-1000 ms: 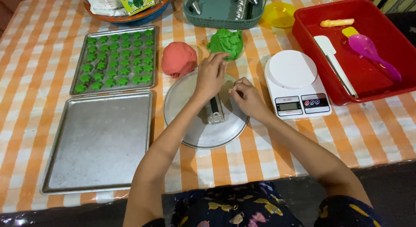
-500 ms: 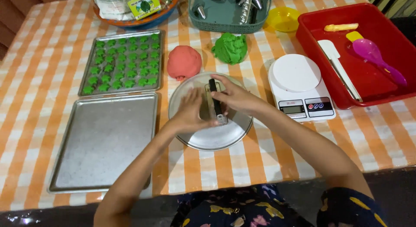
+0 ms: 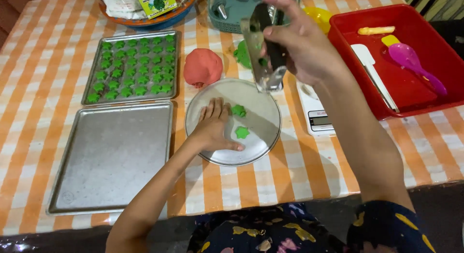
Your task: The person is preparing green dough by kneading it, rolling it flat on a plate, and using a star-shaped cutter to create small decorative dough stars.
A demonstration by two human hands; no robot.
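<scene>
Overhead, the head camera shows the round shallow metal plate (image 3: 233, 121) centred on the orange-and-white checked tablecloth (image 3: 29, 79), directly in front of the person, so both hands reach it without stretching. The left hand (image 3: 215, 127) lies flat on the plate, fingers spread and pressed down, a placement that appears to steady the plate. Two small green star-shaped dough pieces (image 3: 239, 121) lie on the plate just beside the fingertips of that hand.

The right hand (image 3: 302, 43) is raised above the far edge of the plate, fingers closed around a metal dough press (image 3: 263, 50). Green dough shows at the lower end of the tool, and the lift keeps it clear of the pieces below.

The empty rectangular metal baking tray (image 3: 113, 156) sits just beside the plate on the left; the filled metal tray of green stars (image 3: 133, 64) lies beyond it. A red dough ball (image 3: 203, 67) and a green dough lump (image 3: 241, 54) rest near the plate's far rim. The white digital kitchen scale (image 3: 316, 113) and red plastic bin (image 3: 411, 59) stand to the right.
</scene>
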